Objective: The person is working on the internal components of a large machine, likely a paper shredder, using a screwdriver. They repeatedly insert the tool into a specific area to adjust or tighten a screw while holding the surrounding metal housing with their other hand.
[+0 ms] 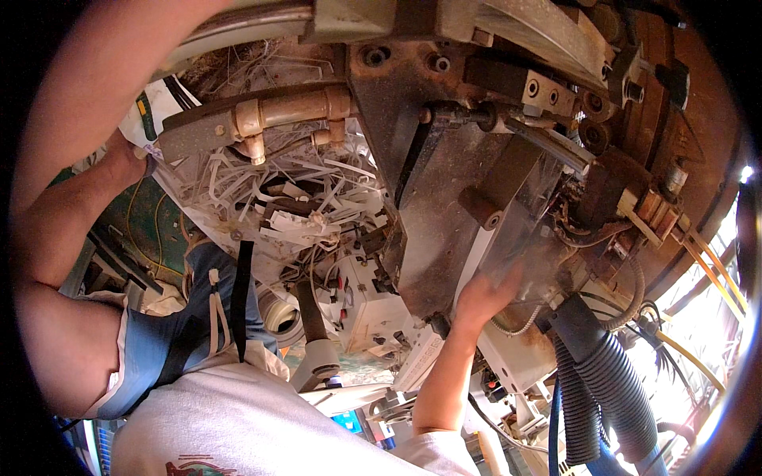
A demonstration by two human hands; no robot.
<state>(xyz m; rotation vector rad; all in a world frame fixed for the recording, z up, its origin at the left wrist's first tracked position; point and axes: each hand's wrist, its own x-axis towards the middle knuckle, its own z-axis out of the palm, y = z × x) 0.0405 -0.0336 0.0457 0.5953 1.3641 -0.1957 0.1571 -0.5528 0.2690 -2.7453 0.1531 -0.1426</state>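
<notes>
My right hand [486, 295] reaches up from the lower edge to the lower end of a long metal bracket [500, 178] on a brown steel plate [436, 238]. Its fingers are smeared by motion and partly lost against the machine, so I cannot make out what they touch or hold. Above it, a black lever handle [419, 155] and a shiny metal rod [552, 147] are fixed to the plate. My left arm passes very close at the upper left and leaves by the top edge; the left hand is outside the picture.
A heap of white plastic strips [298, 198] lies under a brass-coloured pipe [282, 111]. Black corrugated hoses [607, 381] hang at the lower right, with yellow tubes [718, 278] beyond. A white box-shaped unit [373, 305] stands below the heap. My bent leg [67, 349] takes up the left.
</notes>
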